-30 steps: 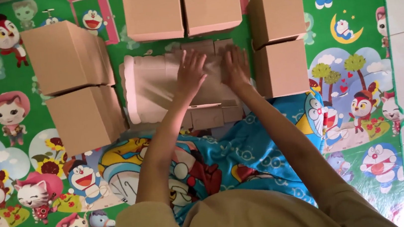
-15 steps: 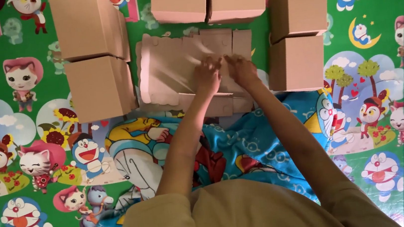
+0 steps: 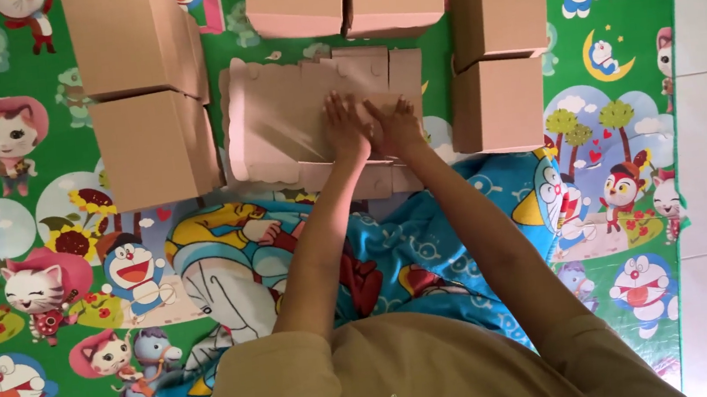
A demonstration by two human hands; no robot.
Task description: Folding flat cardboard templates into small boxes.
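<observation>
Hands lie side by side, palms down: the left hand [image 3: 344,128] and right hand [image 3: 398,124] press flat with fingers spread on an unfolded cardboard sheet [image 3: 288,118]. It rests on the cartoon floor mat [image 3: 47,283], ringed by six closed cardboard boxes [image 3: 147,146].

Folded brown cardboard boxes [image 3: 151,145] are crowding the frame's left, top and right, leaving only the bottom side open above the green cartoon-printed play mat [image 3: 46,274].
</observation>
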